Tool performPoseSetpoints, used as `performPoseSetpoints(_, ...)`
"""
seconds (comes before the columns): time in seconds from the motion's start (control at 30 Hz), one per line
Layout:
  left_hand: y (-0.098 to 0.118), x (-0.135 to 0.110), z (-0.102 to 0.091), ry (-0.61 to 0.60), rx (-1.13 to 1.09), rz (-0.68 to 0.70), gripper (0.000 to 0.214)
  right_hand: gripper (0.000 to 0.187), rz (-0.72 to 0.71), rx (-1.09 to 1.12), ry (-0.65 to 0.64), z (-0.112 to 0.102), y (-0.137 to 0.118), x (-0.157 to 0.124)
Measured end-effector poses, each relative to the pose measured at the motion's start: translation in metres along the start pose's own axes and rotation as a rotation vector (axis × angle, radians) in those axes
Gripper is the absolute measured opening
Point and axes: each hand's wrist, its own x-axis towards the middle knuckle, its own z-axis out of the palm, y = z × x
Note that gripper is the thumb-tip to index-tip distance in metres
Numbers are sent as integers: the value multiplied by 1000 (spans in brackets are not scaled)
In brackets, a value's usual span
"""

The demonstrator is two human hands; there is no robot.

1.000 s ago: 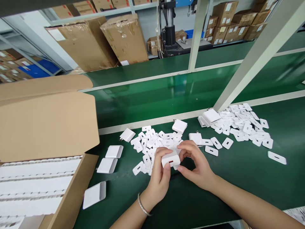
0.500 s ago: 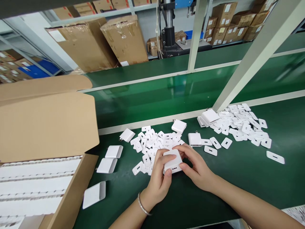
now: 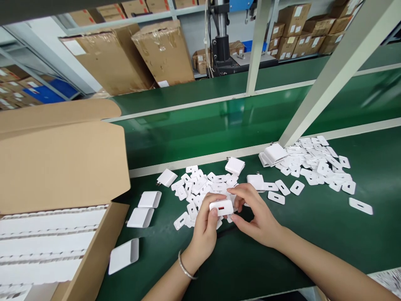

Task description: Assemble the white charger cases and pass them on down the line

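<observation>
We've 1 white charger block [image 3: 221,207], corners rounded; slotted end faces us, long side approx. horiz.; red shows in the slot; it's gripped in our L hand [image 3: 204,234].

slim, rounded silvery bangle [image 3: 183,269] around the left wrist [image 3: 190,260], forearms [image 3: 316,260] bare

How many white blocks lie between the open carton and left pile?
4: the nearest block beside the carton, the second block beyond it, the third block behind that, and the farthest block near the pile.
</observation>
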Motion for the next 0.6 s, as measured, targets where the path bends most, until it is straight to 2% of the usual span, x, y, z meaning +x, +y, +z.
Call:
performPoseSetpoints(0.2, -2, 0, 1, -9, 8, 79, 28, 41, -172, -81, 101, 1, 1, 0)
performPoseSetpoints(0.4, -2, 1, 2, 28, 30, 85, 28, 52, -316, -231, 167, 3, -1, 1)
performPoseSetpoints(0.5, -2, 0, 2, 32, 8, 49, 28, 51, -317, -223, 167, 3, -2, 1)
performPoseSetpoints(0.6, -5, -1, 3, 7, -75, -83, 33, 47, -240, -153, 161, 3, -3, -1)
